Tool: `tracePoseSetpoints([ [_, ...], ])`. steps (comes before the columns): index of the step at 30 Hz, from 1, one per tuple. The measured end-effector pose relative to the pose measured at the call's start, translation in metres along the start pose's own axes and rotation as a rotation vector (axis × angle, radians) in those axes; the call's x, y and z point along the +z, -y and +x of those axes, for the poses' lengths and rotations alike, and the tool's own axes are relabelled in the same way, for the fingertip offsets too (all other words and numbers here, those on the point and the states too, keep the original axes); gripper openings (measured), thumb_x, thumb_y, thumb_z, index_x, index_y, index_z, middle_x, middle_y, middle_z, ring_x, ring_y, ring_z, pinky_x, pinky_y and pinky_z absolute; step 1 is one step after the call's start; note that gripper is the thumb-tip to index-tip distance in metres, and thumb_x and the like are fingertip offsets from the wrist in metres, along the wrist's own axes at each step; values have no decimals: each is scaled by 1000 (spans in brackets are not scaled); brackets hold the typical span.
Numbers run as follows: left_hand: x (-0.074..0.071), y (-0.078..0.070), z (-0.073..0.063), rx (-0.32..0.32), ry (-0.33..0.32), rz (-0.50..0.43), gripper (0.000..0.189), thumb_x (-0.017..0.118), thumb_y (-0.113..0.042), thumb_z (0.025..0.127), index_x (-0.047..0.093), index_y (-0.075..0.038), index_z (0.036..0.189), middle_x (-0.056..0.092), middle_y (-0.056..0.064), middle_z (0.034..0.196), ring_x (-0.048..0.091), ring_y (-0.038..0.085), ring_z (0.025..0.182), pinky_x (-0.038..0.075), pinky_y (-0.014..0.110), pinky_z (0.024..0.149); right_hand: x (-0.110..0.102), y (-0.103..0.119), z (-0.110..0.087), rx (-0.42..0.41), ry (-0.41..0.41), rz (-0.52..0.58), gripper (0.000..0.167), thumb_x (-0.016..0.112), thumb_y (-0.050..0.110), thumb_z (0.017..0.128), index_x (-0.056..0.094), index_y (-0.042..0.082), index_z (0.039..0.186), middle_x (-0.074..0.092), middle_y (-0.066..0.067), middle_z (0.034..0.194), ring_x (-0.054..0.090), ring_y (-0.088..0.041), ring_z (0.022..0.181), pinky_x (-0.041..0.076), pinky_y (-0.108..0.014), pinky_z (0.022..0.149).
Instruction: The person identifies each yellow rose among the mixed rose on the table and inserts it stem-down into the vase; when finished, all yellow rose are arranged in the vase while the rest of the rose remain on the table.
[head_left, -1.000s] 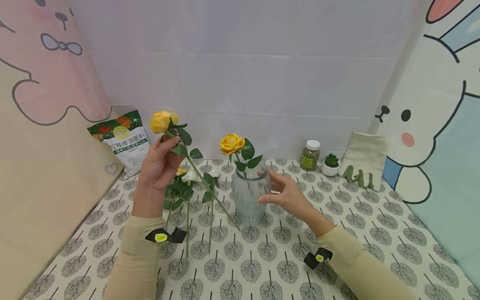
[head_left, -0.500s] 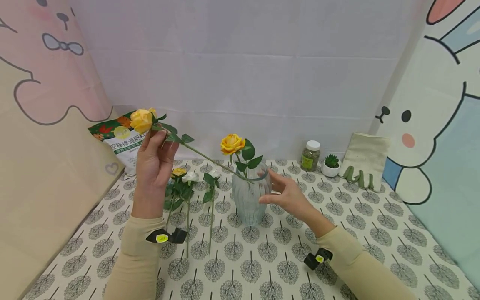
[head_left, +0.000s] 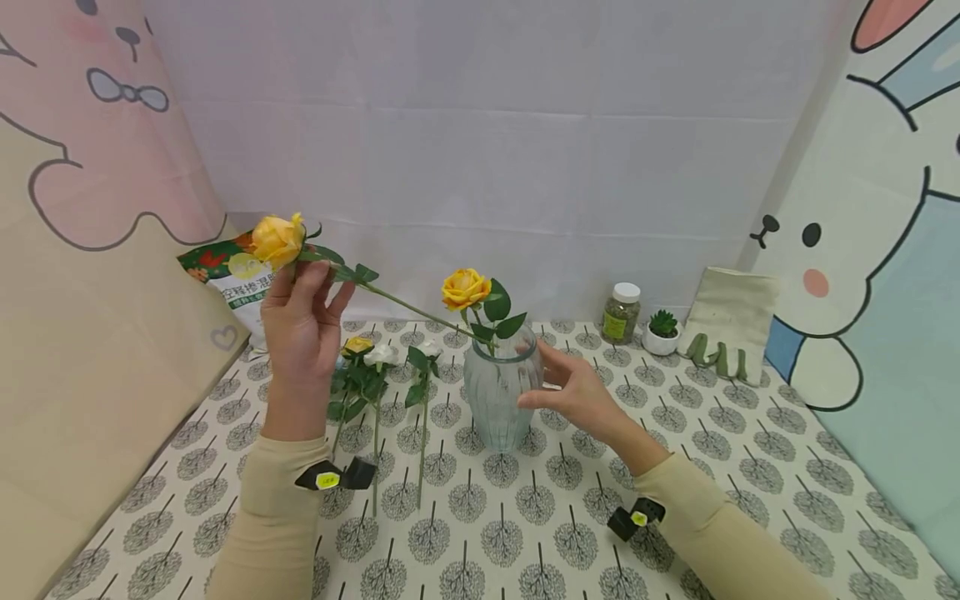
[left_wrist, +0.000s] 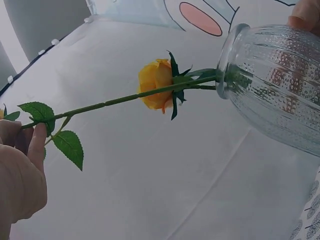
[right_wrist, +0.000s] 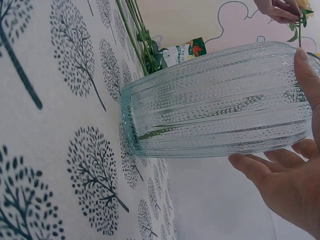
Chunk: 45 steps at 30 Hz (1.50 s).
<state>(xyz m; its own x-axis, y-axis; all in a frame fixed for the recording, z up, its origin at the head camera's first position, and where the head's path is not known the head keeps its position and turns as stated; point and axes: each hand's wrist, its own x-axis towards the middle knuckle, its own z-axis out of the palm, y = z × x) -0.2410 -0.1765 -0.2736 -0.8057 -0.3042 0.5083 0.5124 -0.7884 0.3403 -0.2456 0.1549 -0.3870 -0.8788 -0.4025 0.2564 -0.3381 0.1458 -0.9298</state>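
My left hand (head_left: 302, 333) pinches a yellow rose (head_left: 278, 241) by its stem just below the bloom. That stem (left_wrist: 122, 100) slants down to the right, and its lower end is at the mouth of the ribbed glass vase (head_left: 501, 400). Another yellow rose (head_left: 467, 289) stands in the vase, its bloom and leaves above the rim. My right hand (head_left: 572, 392) holds the vase from its right side, thumb in front and fingers behind. In the right wrist view, the vase (right_wrist: 215, 100) stands upright on the patterned cloth, a green stem inside it.
Left of the vase lie more flowers: a yellow rose (head_left: 357, 344), a white rose (head_left: 381, 355) and another stem (head_left: 423, 433). A fertilizer bag (head_left: 243, 292) leans at the back left. At the back right are a lidded jar (head_left: 621, 313), a potted succulent (head_left: 662, 332) and gloves (head_left: 727, 325).
My left hand has shifted left with the rose, tilting it flatter. The stem's lower end has swung from in front of the vase up to its mouth. My right hand stays on the vase.
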Motion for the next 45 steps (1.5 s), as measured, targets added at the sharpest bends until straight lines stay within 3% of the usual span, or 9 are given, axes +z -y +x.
tracePoseSetpoints([
  [6, 3, 7, -4, 45, 19, 50, 16, 66, 15, 89, 74, 6, 98, 62, 10, 84, 69, 25, 80, 62, 36, 67, 0, -2, 0, -15, 6, -10, 96, 86, 19, 80, 31, 9, 157, 53, -9, 146, 58, -32, 125, 53, -40, 97],
  [22, 10, 20, -13, -1, 53, 127, 19, 63, 15, 91, 74, 2, 99, 68, 9, 89, 70, 22, 80, 62, 37, 72, -1, 3, -1, 14, -3, -28, 99, 87, 21, 78, 29, 9, 157, 47, -9, 151, 56, -33, 127, 51, -42, 99],
  [32, 11, 37, -21, 4, 145, 218, 27, 58, 18, 92, 75, 1, 104, 71, 9, 88, 70, 21, 84, 62, 38, 72, -2, 2, -2, 31, -5, -27, 101, 88, 23, 78, 26, 8, 158, 43, -12, 153, 56, -33, 127, 52, -41, 98],
  [41, 7, 52, -25, -33, 108, 307, 33, 55, 20, 93, 77, -3, 99, 71, 7, 86, 71, 21, 84, 61, 38, 76, -1, 1, -1, 23, -1, -18, 100, 88, 23, 78, 28, 10, 157, 47, -8, 151, 57, -32, 126, 53, -40, 97],
  [45, 9, 58, -27, -22, 96, 355, 30, 58, 18, 92, 78, -4, 99, 72, 6, 87, 72, 20, 84, 61, 37, 80, -1, 0, 0, 7, 1, -17, 99, 87, 22, 78, 30, 10, 157, 48, -8, 151, 57, -32, 126, 53, -41, 97],
])
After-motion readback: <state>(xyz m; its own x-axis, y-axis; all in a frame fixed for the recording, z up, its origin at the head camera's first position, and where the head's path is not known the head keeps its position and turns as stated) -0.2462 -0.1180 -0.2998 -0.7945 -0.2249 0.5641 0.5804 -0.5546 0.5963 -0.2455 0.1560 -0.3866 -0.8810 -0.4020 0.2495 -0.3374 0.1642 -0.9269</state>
